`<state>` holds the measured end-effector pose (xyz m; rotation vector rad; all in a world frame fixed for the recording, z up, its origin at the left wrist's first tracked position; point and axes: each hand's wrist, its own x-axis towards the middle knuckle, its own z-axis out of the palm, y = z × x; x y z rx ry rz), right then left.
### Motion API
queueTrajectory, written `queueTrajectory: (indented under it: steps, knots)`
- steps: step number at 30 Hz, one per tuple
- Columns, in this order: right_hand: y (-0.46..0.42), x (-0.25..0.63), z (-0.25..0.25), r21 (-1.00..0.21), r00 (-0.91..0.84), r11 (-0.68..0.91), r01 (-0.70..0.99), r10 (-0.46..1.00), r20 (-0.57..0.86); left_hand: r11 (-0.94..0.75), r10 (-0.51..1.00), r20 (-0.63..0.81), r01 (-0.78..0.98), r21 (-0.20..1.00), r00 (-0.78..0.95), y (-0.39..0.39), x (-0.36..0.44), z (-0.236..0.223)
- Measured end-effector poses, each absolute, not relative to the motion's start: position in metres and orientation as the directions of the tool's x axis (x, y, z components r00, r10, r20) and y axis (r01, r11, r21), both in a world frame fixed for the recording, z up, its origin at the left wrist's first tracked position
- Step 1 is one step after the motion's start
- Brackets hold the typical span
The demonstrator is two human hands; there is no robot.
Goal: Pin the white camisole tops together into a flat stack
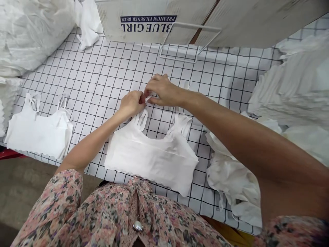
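Well, both hands meet mid-frame, the left hand [131, 103] and right hand [163, 90] pinching a thin white strip [148, 98] whose ends their fingers cover; whether it joins the white top [151, 154] lying flat at lower centre, I can't make out. Up top, the printed cardboard box [241, 22] is cut off, its inside out of sight. A bulging white bundle [31, 34] runs off the upper left, contents unclear.
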<state>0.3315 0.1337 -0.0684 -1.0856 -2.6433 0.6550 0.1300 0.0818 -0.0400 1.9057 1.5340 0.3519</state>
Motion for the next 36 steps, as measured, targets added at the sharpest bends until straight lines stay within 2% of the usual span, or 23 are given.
queueTrajectory:
  steps: [3,6,10,16,18,20,24,26,28,30,32,36]
  knots:
    - [0.130,0.322,-0.061,-0.486,-0.675,0.567,0.665,0.735,-0.067,-0.133,0.956,-0.092,0.689,0.712,0.279,0.076,0.127,-0.049]
    - [0.130,0.315,-0.054,-0.508,-0.662,0.519,0.688,0.735,-0.146,-0.127,0.965,-0.052,0.633,0.763,0.256,0.073,0.121,-0.056]
    - [0.132,0.324,-0.038,-0.543,-0.611,0.419,0.728,0.756,-0.236,-0.133,0.961,-0.057,0.632,0.764,0.271,0.074,0.115,-0.059]
    - [0.127,0.381,0.018,-0.542,-0.407,0.171,0.823,0.843,-0.353,-0.067,0.959,-0.131,0.651,0.756,0.251,0.080,0.117,-0.060]
    - [0.115,0.392,0.033,-0.574,-0.381,0.138,0.807,0.864,-0.329,-0.054,0.957,-0.147,0.653,0.755,0.249,0.083,0.117,-0.060]
    - [0.097,0.392,0.041,-0.631,-0.365,0.139,0.763,0.898,-0.244,-0.061,0.958,-0.134,0.639,0.767,0.252,0.084,0.116,-0.057]
    - [0.049,0.368,0.039,-0.761,-0.222,0.111,0.639,0.974,-0.045,-0.161,0.977,0.057,0.531,0.832,0.205,0.059,0.103,-0.037]
    - [0.022,0.353,0.034,-0.847,-0.112,0.048,0.530,0.994,-0.013,-0.077,0.971,-0.020,0.392,0.917,0.238,0.031,0.097,-0.025]
    - [-0.006,0.340,0.029,-0.942,-0.044,-0.059,0.330,0.996,-0.078,0.154,0.908,-0.222,0.209,0.966,0.355,-0.001,0.094,-0.017]
    - [-0.035,0.331,0.023,-0.978,-0.033,-0.178,0.110,0.983,-0.182,0.402,0.810,-0.374,0.038,0.915,0.452,-0.031,0.095,-0.015]
    - [-0.065,0.324,0.019,-0.972,-0.051,-0.236,-0.020,0.971,-0.235,0.556,0.762,-0.444,-0.125,0.822,0.471,-0.050,0.099,-0.019]
    - [-0.119,0.310,0.015,-0.976,-0.090,-0.218,-0.021,0.972,-0.216,0.659,0.738,-0.507,-0.314,0.684,0.445,-0.057,0.104,-0.028]
